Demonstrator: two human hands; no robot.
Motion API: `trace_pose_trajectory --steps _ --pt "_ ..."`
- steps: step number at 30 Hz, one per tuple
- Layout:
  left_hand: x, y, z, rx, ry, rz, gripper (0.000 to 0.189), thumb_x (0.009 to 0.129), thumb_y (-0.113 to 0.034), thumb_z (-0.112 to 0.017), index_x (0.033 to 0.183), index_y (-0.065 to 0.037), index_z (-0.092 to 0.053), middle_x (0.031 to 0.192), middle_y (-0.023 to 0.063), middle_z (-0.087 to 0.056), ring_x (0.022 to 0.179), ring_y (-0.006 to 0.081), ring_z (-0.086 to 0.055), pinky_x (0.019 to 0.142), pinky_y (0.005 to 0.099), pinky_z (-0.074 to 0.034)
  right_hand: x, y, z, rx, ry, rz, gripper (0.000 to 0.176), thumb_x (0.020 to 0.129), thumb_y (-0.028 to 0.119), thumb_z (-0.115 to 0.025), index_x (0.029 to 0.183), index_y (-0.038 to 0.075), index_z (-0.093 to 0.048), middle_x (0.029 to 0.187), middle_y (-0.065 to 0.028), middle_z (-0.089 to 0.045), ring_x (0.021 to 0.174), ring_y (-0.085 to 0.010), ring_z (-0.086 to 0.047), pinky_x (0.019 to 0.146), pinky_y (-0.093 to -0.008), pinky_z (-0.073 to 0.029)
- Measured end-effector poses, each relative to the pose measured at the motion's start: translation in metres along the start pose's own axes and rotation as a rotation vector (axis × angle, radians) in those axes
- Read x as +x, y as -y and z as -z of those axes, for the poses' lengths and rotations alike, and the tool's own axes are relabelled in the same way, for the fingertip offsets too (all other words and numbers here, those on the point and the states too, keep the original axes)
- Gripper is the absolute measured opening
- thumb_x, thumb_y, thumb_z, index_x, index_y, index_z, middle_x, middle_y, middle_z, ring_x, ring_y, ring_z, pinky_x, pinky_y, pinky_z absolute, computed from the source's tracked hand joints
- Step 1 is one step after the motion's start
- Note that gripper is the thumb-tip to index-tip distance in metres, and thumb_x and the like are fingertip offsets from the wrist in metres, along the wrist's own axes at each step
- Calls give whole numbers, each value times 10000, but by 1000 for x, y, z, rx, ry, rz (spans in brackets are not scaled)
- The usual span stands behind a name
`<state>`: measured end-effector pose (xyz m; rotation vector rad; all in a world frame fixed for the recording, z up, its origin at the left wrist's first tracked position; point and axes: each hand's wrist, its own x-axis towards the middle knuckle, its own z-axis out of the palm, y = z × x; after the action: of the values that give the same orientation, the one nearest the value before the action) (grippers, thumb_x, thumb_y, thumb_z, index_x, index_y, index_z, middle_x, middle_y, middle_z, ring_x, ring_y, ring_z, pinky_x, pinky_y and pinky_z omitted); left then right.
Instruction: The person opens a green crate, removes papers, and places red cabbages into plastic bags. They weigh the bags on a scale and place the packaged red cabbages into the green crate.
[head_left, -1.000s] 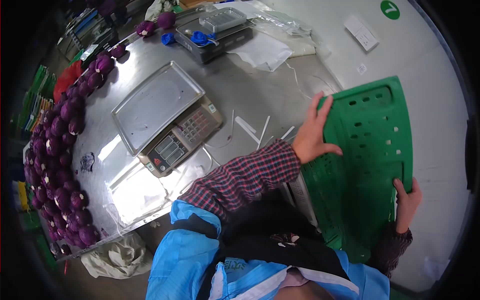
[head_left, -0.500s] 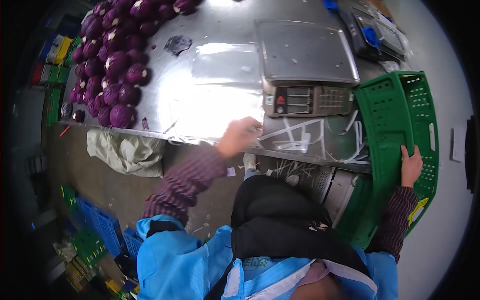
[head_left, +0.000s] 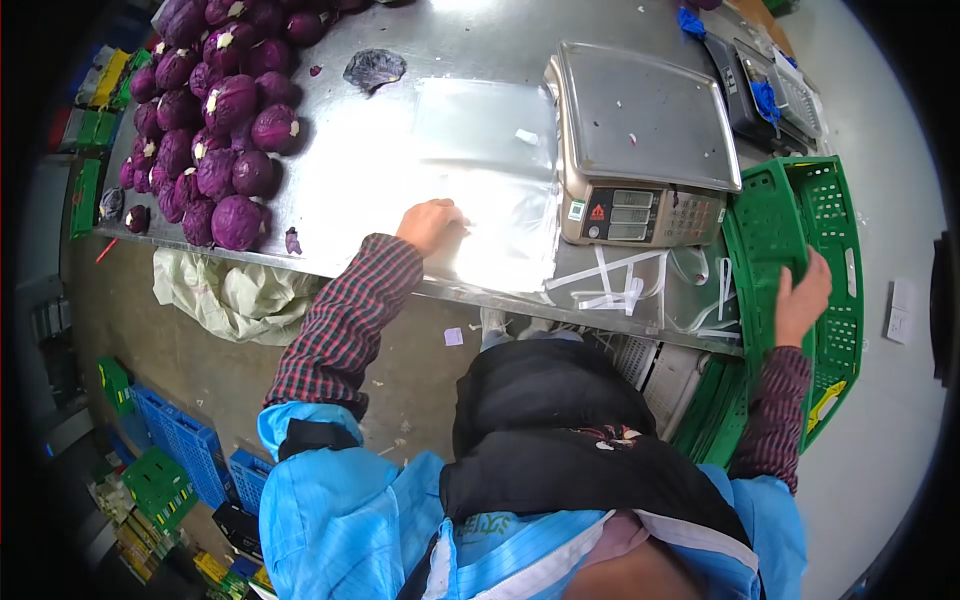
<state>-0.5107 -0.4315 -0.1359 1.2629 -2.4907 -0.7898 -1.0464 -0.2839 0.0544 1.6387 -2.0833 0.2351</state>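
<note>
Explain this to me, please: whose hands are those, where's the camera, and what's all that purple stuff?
There's no robot here, just a person using two bare hands. One camera, worn on the person's head, takes all the pictures, looking forward and down.

The purple things are cabbages, heaped on a shiny metal table. Also on it are a scale, clear plastic and loose white strips.

The left hand is by the plastic; I can't tell whether it pinches any. The right hand is at a green crate beside the table; a firm grip isn't clear.
</note>
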Motion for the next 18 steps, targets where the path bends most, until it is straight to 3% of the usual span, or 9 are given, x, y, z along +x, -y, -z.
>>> trace_pose_trajectory --steps 2,4,5,9,11,12,13,15,18 --pt "4 -12 16 16 -18 37 118 818 -172 -660 812 -54 -650 823 100 -644 790 296 -623 698 384 -495 1 79 13 494 73 94 400 756 60 -670 1146 29 -587 1152 -153 -577 1068 -319 -543 927 -400 -424" --pt "6 -40 46 35 -33 88 129 846 -162 -633 856 -39 -595 825 136 -641 747 338 -616 666 401 -488 -15 156 7 860 216 451 393 713 58 -703 1091 9 -602 1143 -152 -577 1067 -317 -549 912 -393 -438" --pt "5 -45 53 40 -49 68 120 867 -166 -589 855 -50 -562 821 144 -623 777 355 -605 677 437 -476 -17 197 20 1164 476 467 421 714 84 -730 1110 21 -603 1162 -153 -574 1085 -309 -553 922 -401 -441" --pt "8 -76 97 0 -5 286 112 888 -108 -573 850 -23 -511 731 177 -573 694 365 -581 618 420 -454 -36 278 -4 1305 452 758 510 733 193 -758 1181 32 -572 1185 -162 -554 1110 -331 -532 933 -393 -442" --pt "1 -76 112 -54 -149 317 112 897 -107 -583 875 -10 -531 646 153 -553 564 285 -545 564 371 -447 -34 241 -35 1183 379 448 496 728 193 -746 1162 28 -573 1203 -161 -547 1102 -327 -533 941 -394 -433" --pt "-5 -68 115 -82 -214 300 105 907 -94 -580 878 -6 -530 625 123 -555 527 218 -529 528 335 -439 -20 210 -38 1257 348 93 487 732 184 -721 1155 9 -557 1188 -165 -543 1083 -318 -535 946 -393 -423" --pt "-10 -70 120 -173 -235 370 114 925 -84 -568 854 -6 -523 608 57 -534 513 112 -491 478 281 -402 -9 173 -56 993 222 -32 475 763 175 -692 1173 -6 -537 1156 -173 -541 1068 -317 -533 946 -397 -416" --pt "-20 -59 119 -395 -280 458 117 946 -91 -549 862 -15 -517 624 4 -505 520 49 -458 448 229 -363 -24 96 -123 613 252 -362 473 817 217 -657 1192 -37 -522 1140 -191 -536 1091 -333 -516 950 -394 -410" --pt "-26 -59 110 -615 -373 479 101 955 -95 -536 889 -26 -504 653 -12 -487 509 40 -424 434 203 -341 -36 39 -183 729 428 -732 539 815 244 -631 1225 -82 -501 1239 -270 -501 1198 -395 -446 1017 -426 -353"
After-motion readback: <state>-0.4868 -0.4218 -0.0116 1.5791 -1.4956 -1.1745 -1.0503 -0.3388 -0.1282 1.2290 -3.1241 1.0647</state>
